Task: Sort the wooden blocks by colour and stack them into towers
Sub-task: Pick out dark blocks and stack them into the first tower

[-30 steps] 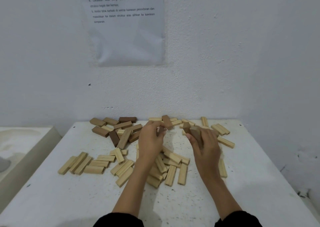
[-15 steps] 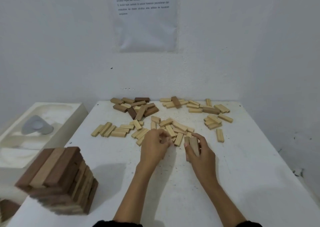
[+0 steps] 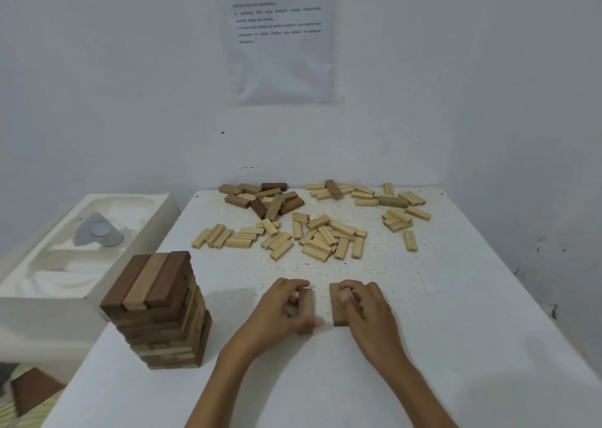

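Observation:
My left hand [image 3: 282, 310] grips a brown block [image 3: 307, 310] against the white table [image 3: 456, 346] near its middle front. My right hand [image 3: 366, 310] holds a second brown block [image 3: 337, 307] just to the right, a small gap between the two. A tower of brown blocks [image 3: 161, 310] stands at the front left. A heap of dark brown blocks [image 3: 265, 199] lies at the back. Several pale blocks [image 3: 322, 238] are scattered across the middle, with more pale blocks [image 3: 400, 212] at the back right.
A white moulded box [image 3: 39, 284] with a grey piece [image 3: 97, 232] inside stands left of the table. A printed sheet [image 3: 280, 33] hangs on the wall behind. The wall closes the table's far and right sides.
Both hands pulled back from the far pile to the near middle of the table, each carrying a brown block. The view tilted down, bringing the brown tower into sight.

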Tool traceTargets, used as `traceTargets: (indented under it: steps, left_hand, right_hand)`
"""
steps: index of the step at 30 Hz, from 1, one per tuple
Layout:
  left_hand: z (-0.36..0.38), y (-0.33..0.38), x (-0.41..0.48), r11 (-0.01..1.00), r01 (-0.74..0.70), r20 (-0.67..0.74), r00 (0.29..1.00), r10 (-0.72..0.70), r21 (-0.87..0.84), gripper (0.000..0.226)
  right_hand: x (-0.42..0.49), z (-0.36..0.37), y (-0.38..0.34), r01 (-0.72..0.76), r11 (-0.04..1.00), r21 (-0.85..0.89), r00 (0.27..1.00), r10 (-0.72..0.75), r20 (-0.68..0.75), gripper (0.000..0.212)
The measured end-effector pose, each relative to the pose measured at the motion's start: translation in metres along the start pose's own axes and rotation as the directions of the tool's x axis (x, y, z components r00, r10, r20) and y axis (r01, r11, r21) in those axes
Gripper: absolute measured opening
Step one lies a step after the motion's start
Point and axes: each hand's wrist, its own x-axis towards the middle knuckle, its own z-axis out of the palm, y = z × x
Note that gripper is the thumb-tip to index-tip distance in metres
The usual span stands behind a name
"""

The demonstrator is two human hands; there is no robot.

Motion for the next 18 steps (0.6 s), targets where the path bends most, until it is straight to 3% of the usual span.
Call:
traceTargets:
  steps: [2,5,8,12,14,18]
  left_hand:
    - [-0.001,0.0,-0.003,1.0,-0.029,0.069,0.997,0.028,0.008,0.074]
    - [0.005,0.001,0.0,0.997,-0.079,0.029,0.996,0.079,0.01,0.08]
    - [0.01,0.005,0.005,0.993,-0.119,-0.006,0.993,0.119,0.015,0.078]
    - [0.015,0.008,0.009,0.991,-0.136,-0.034,0.99,0.136,0.018,0.082]
    - [0.018,0.008,0.009,0.991,-0.131,-0.044,0.99,0.13,-0.012,0.083]
    - [0.022,0.006,0.012,0.991,-0.126,-0.056,0.991,0.124,-0.04,0.082]
  right_hand:
    - [0.002,-0.007,0.001,-0.031,0.993,-0.116,0.999,0.03,-0.012,0.029]
    - [0.01,-0.018,0.011,-0.018,0.944,-0.329,0.998,0.037,0.052,0.039]
    - [0.015,-0.034,0.021,0.006,0.981,-0.192,0.96,0.048,0.274,0.053]
    - [0.02,-0.064,0.033,-0.004,0.996,-0.094,0.831,0.055,0.553,0.085]
    - [0.024,-0.071,0.037,0.029,0.994,-0.101,0.805,0.036,0.592,0.092]
    - [0.028,-0.062,0.032,0.038,0.998,-0.051,0.87,-0.008,0.494,0.087]
